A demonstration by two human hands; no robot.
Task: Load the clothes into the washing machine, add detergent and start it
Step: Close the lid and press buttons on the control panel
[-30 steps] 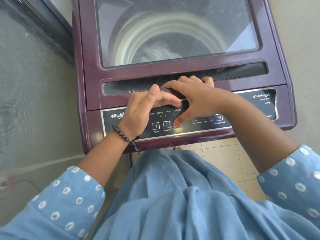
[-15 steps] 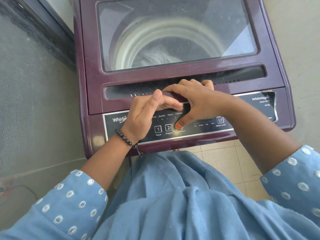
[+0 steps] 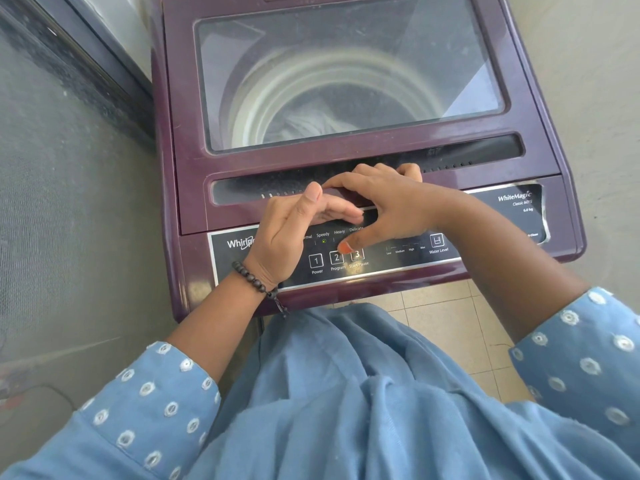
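At frame centre, the right hand (image 3: 391, 206), fingers loosely curled and empty, thumbs the washing machine (image 3: 346, 161) Start/Pause button (image 3: 357, 255), best pressed squarely, while the left hand (image 3: 294, 230) rests open.

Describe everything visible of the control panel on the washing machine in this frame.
The control panel is a glossy black strip with a silver edge along the front of the maroon washing machine, below the closed lid. White print marks buttons 1 Power, 2 Program, 3 Start/Pause and Water Level. A small green light glows under Speedy. The left hand rests on its left part; the right hand has its thumb tip between buttons 2 and 3.
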